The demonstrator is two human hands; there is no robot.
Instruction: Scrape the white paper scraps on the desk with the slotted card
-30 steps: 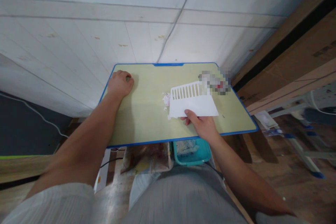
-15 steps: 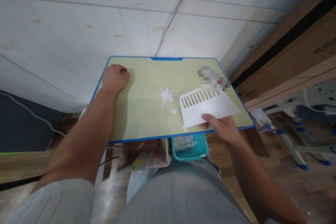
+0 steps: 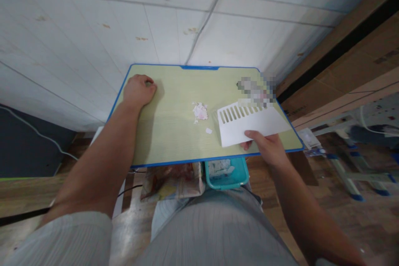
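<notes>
My right hand (image 3: 267, 145) grips a white sheet (image 3: 240, 129) by its near edge, thumb on top and fingers underneath. A row of long slots is cut along the sheet's far side. The sheet lies over the right part of a pale green tabletop (image 3: 174, 141) with a blue rim. At the tabletop's far left rests my left hand (image 3: 140, 90), its fingers curled closed; whatever may be inside them is hidden. Between the hands sits a small heap of pale paper scraps (image 3: 200, 112), with one loose scrap (image 3: 208, 131) nearer me.
A pixelated, unreadable item (image 3: 254, 89) lies at the far right corner. Below the front edge are a turquoise basket (image 3: 227, 185) holding papers and a filled bag (image 3: 174, 181). A white wall (image 3: 165, 41) stands behind; brown cardboard (image 3: 349, 45) rises at right.
The white sheet and my right hand have shifted slightly to the right and away from me. My left hand stays in its place, still curled.
</notes>
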